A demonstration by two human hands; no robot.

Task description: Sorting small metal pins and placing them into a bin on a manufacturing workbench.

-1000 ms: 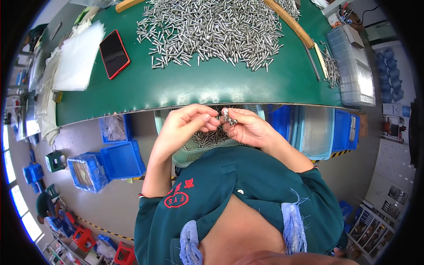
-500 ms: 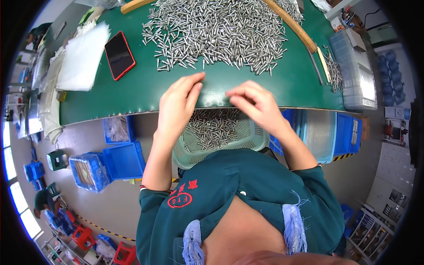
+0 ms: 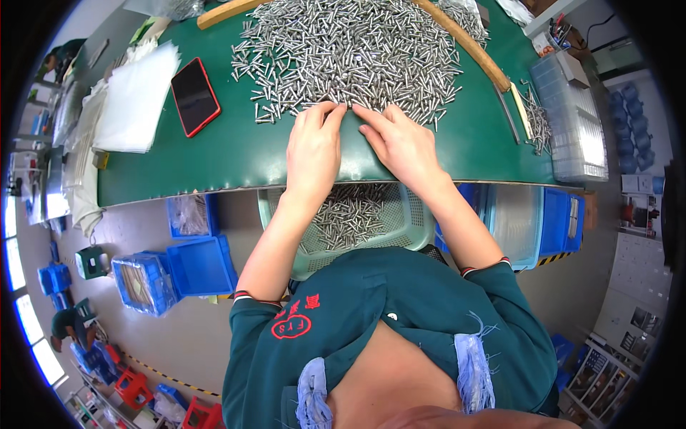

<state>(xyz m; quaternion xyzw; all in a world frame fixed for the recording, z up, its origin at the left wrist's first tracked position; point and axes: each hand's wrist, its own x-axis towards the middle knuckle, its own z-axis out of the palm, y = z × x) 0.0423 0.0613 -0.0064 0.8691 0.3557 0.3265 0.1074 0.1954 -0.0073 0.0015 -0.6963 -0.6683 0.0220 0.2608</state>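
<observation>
A wide heap of small, silvery, screw-like metal parts (image 3: 350, 61) covers the far middle of the green table (image 3: 236, 157). Both hands meet at the heap's near edge, fingertips almost touching each other. My left hand (image 3: 314, 146) has thumb and forefinger drawn together at the parts; whatever sits between them is too small to make out. My right hand (image 3: 404, 143) stretches its forefinger to the same spot, its thumb held apart and lower. Below the table edge, in front of my body, a pale green perforated basket (image 3: 418, 222) holds many similar parts.
Wooden strips (image 3: 475, 50) border the heap. Left lie a red-edged phone (image 3: 195, 96) and white sheets (image 3: 139, 100). On the right are longer metal pins (image 3: 537, 121) and clear plastic boxes (image 3: 568, 118). Blue bins (image 3: 201, 263) stand on the floor.
Both hands have moved forward from the table's near edge to the heap's front edge and come closer together. The left thumb and forefinger have closed toward each other.
</observation>
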